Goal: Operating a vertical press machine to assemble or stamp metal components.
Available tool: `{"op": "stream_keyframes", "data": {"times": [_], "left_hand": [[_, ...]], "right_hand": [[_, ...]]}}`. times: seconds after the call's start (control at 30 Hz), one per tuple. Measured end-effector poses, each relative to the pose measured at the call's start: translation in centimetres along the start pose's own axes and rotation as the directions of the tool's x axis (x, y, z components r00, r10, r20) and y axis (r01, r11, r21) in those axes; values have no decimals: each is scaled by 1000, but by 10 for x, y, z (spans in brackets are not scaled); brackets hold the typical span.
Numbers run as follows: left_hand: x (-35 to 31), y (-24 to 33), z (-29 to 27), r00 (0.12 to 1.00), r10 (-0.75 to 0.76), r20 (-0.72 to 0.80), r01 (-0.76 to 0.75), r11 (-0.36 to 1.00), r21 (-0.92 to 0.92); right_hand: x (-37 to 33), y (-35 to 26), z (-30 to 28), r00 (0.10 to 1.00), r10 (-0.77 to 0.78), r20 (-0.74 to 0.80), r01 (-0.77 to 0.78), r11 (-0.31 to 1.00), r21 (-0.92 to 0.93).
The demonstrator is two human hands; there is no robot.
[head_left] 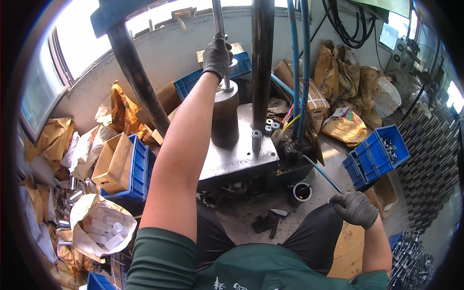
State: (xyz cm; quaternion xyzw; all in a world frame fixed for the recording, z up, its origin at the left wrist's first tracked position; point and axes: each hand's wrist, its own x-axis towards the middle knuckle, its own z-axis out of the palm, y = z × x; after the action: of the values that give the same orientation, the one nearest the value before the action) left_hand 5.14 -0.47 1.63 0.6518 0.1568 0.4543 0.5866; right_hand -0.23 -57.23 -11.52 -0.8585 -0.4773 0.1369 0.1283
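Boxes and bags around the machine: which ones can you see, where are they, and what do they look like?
Cardboard box: left, open, brown, sitting in a blue crate.
White sack: lower left, open, full of pale tubes.
Blue crates: right, square, holding metal parts.
Brown paper sacks: upper right, crumpled, piled by the wall.
Cardboard box: lower right, beside the right hand.

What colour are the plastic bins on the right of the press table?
Blue: the stacked plastic bins show best in the head view, right of the press table.

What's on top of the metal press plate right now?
On the metal press plate stand a dark cylindrical block, one short grey sleeve and a few rings behind it. The left hand grips the rod above the block. The left forearm covers the plate's left edge.
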Motion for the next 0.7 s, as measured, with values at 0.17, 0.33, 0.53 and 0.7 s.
{"op": "stream_keyframes", "data": {"times": [0.17,0.33,0.53,0.7], "left_hand": [[1,1,0,999,-38,-6,38,999,-2],[2,-2,-1,999,-35,0,35,999,-10],[2,-3,-1,999,-36,9,36,999,-13],[-1,-4,1,1000,9,5,-8,995,-102]], "right_hand": [[-1,2,-1,989,-2,149,22,991,-132],[1,2,-1,993,69,98,-63,996,-61],[5,-5,-10,987,39,156,-24,995,-96],[3,-10,-9,995,82,-58,-85,995,-46]]}}
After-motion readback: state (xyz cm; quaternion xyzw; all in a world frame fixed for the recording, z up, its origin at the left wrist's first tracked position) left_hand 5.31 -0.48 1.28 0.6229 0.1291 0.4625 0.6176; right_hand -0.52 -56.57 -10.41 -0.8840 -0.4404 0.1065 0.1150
